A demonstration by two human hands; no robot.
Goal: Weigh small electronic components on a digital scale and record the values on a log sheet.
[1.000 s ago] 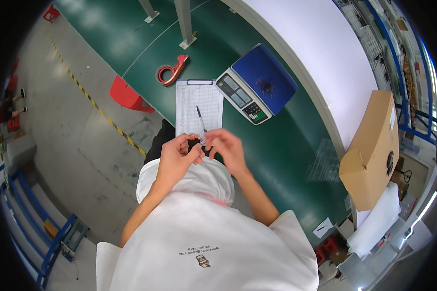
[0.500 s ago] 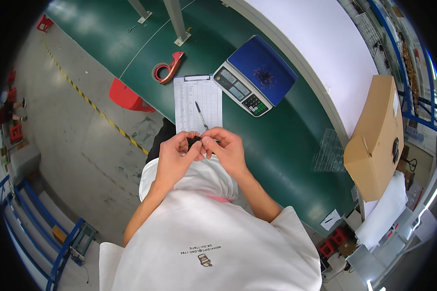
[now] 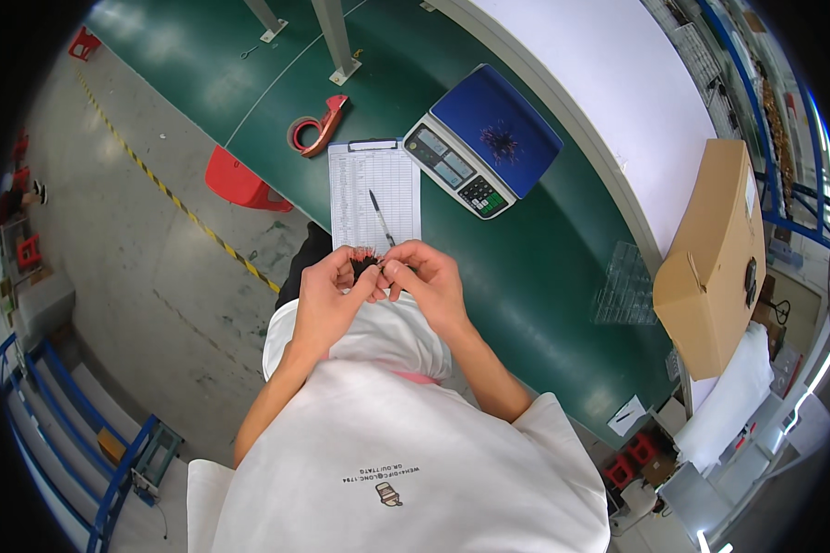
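Close in front of my body, my left hand (image 3: pixel 332 288) is closed around a bundle of short black strands with reddish tips (image 3: pixel 364 264), which look like thin wires. My right hand (image 3: pixel 426 284) meets it from the right, thumb and fingertips pinched together at the bundle's edge; what lies between those fingertips is too small to make out. Beyond the hands lies a clipboard with a printed sheet (image 3: pixel 350 184), a pen (image 3: pixel 378 212) resting on it. To its right stands a digital scale (image 3: pixel 447 166) with a loose heap of similar dark, red-tipped strands (image 3: pixel 501 143) on its blue pan.
A red tape dispenser (image 3: pixel 327 129) lies behind the clipboard on the green table (image 3: pixel 526 295). Clear plastic trays (image 3: pixel 623 288) and a cardboard box (image 3: pixel 710 267) are at the right. Metal posts (image 3: pixel 337 41) rise at the back; a red stool (image 3: pixel 240 180) stands by the left edge.
More of the strand bundle shows above my left fingers, its red tips fanned out. Both hands keep nearly the same place, and the right fingertips stay pinched at its edge.
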